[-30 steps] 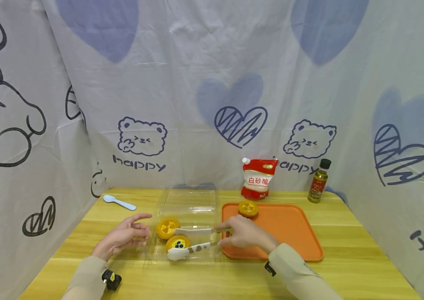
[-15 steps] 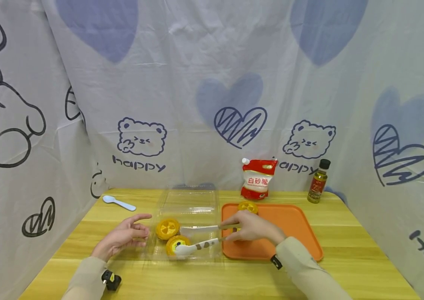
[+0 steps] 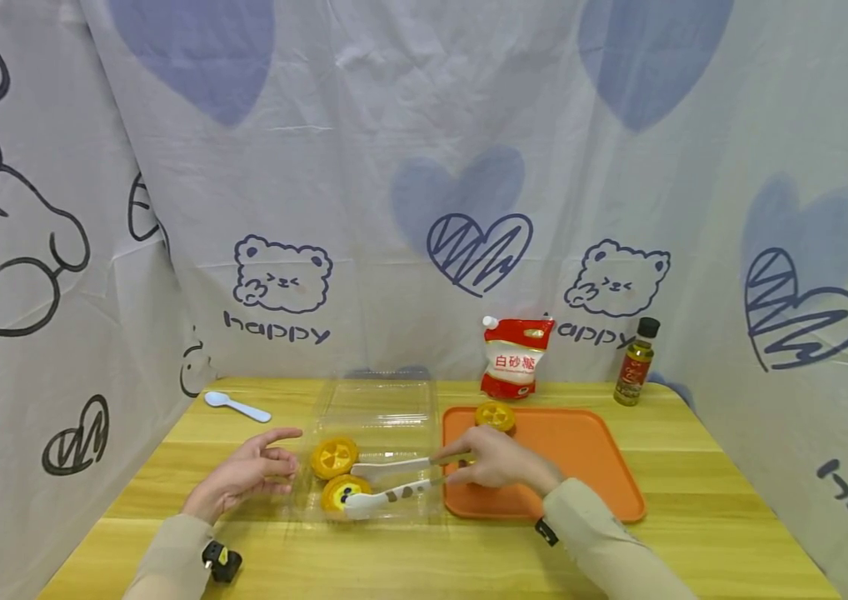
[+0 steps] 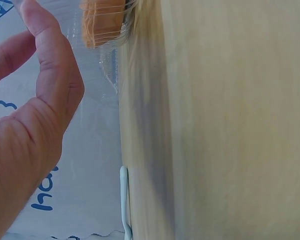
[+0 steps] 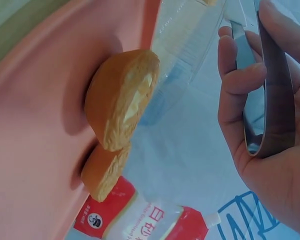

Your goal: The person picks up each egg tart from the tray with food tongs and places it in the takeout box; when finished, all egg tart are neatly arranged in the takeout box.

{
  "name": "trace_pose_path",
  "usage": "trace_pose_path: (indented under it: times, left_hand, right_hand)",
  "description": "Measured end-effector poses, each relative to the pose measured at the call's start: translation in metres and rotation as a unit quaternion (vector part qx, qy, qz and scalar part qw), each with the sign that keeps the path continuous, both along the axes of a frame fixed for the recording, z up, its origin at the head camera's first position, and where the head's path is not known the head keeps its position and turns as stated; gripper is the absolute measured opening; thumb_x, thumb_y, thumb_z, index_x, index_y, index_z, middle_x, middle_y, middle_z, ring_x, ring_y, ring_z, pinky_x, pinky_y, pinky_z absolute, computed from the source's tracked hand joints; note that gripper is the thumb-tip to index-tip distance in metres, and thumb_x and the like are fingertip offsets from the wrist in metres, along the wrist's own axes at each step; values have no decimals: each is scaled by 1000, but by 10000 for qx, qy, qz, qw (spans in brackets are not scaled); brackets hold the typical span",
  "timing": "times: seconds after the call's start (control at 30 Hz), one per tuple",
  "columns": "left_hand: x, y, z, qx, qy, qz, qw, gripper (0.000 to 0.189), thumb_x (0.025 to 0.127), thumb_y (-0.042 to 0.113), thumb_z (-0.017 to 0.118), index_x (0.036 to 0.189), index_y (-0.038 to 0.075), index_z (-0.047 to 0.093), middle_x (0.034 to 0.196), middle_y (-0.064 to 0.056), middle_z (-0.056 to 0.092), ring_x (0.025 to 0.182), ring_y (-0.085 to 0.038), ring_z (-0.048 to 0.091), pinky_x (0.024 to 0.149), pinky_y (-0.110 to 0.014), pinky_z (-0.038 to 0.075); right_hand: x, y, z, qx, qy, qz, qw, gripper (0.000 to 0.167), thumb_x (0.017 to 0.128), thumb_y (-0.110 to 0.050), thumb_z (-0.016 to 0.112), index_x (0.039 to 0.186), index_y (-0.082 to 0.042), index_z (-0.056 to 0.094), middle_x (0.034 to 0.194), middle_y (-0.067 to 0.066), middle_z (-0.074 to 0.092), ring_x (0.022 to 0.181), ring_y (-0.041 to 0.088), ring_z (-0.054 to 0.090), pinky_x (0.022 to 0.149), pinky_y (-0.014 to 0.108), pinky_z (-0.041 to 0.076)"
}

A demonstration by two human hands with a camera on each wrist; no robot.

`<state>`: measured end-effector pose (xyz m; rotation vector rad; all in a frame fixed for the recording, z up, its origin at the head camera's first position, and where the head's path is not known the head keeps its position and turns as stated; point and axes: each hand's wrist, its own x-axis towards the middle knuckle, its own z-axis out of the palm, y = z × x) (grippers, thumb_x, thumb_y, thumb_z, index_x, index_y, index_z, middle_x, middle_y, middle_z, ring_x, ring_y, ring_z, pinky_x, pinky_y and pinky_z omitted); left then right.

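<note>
My right hand (image 3: 495, 458) holds metal tongs (image 5: 277, 110) with white, brown-spotted arms that reach left into a clear plastic clamshell container (image 3: 386, 404), its lid raised. The front tip of the tongs overlaps an egg tart with dark berries (image 3: 334, 492); contact is unclear. Behind it in the container sits a tart topped with yellow pieces (image 3: 334, 457). My left hand (image 3: 247, 475), fingers loosely bent, is beside the container's left wall; whether it touches is unclear. On the orange tray (image 3: 566, 458) stands a tart (image 3: 495, 415); the right wrist view shows another tart (image 5: 117, 100) there.
A red and white sugar pouch (image 3: 514, 358) stands behind the tray. At the back right is an oil bottle (image 3: 636, 362). A pale blue spoon (image 3: 238, 407) lies at the back left of the wooden table (image 3: 394, 567). Printed cloth surrounds the table.
The berry tart has shifted left and slightly toward me. My right hand moved right with the tongs, then slightly back left. My left hand has stayed in place.
</note>
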<state>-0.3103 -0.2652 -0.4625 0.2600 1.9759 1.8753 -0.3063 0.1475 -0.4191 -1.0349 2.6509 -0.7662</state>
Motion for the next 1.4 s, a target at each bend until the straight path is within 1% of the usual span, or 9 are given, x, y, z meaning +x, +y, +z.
trace_pose_path:
  times: [0.17, 0.33, 0.43, 0.53, 0.73, 0.9, 1.1, 1.27, 1.4]
  left_hand:
    - [0, -1, 0, 26, -17, -13, 10000, 76, 93, 1, 61, 153, -3, 14, 95, -5, 61, 83, -16, 63, 70, -31, 60]
    - [0, -2, 0, 61, -35, -32, 10000, 76, 93, 2, 62, 153, -2, 14, 95, -5, 61, 83, -16, 63, 70, -31, 60]
    - [0, -2, 1, 57, -40, -30, 10000, 76, 93, 2, 62, 153, -2, 15, 96, -5, 61, 83, -16, 63, 69, -30, 60]
    - [0, -2, 1, 45, -46, -13, 10000, 76, 93, 2, 62, 153, -2, 15, 96, -6, 61, 84, -16, 63, 69, -30, 60]
    - [0, -1, 0, 33, -27, 15, 10000, 76, 93, 1, 62, 153, -2, 15, 96, -5, 60, 84, -16, 62, 70, -31, 60]
    - [-1, 0, 0, 29, -18, 13, 10000, 75, 93, 0, 61, 153, -3, 15, 96, -6, 60, 84, -17, 62, 70, -31, 60]
    - [-2, 0, 0, 4, 2, -2, 10000, 75, 93, 0, 60, 153, -2, 15, 97, -6, 60, 85, -17, 62, 70, -31, 60]
    - [-2, 0, 0, -15, -7, -3, 10000, 74, 94, 1, 60, 153, -2, 15, 97, -7, 60, 84, -16, 62, 71, -31, 60]
    - [-1, 0, -1, 1, -20, -20, 10000, 74, 94, 0, 60, 153, -2, 14, 97, -6, 60, 84, -16, 62, 71, -31, 60]
  right_hand:
    - [1, -4, -2, -1, 142, 40, 9999, 33, 89, -29, 72, 121, -21, 72, 107, 0, 74, 65, 7, 44, 67, 21, 42]
    - [3, -9, -2, 99, 312, -19, 9995, 33, 89, -32, 72, 121, -22, 71, 112, -4, 72, 85, 14, 55, 78, 25, 43]
    - [4, -12, -1, 174, 393, -36, 9991, 34, 90, -32, 71, 122, -22, 71, 115, -7, 71, 92, 19, 58, 83, 28, 45]
    - [4, -13, -1, 275, 463, -47, 9985, 34, 90, -33, 71, 122, -22, 71, 118, -10, 70, 95, 18, 59, 86, 30, 47]
    - [2, -11, 0, 116, 86, -75, 9999, 37, 88, -32, 73, 123, -21, 70, 117, -5, 71, 83, 15, 57, 76, 26, 47]
    - [-1, -3, 0, 1, -38, 19, 10000, 40, 89, -33, 72, 126, -19, 69, 123, -6, 69, 79, 11, 55, 79, 25, 50]
    - [-2, 7, -3, -221, -328, -65, 9992, 39, 88, -32, 73, 125, -20, 69, 120, 0, 70, 56, 10, 37, 62, 22, 41]
    - [1, 15, -5, -403, -404, -231, 9981, 43, 88, -38, 73, 125, -19, 69, 116, -5, 72, 57, 8, 39, 60, 21, 40]
    - [3, 23, -9, -608, -341, -395, 9968, 42, 87, -37, 73, 125, -19, 69, 118, -5, 71, 74, 10, 54, 70, 23, 48]
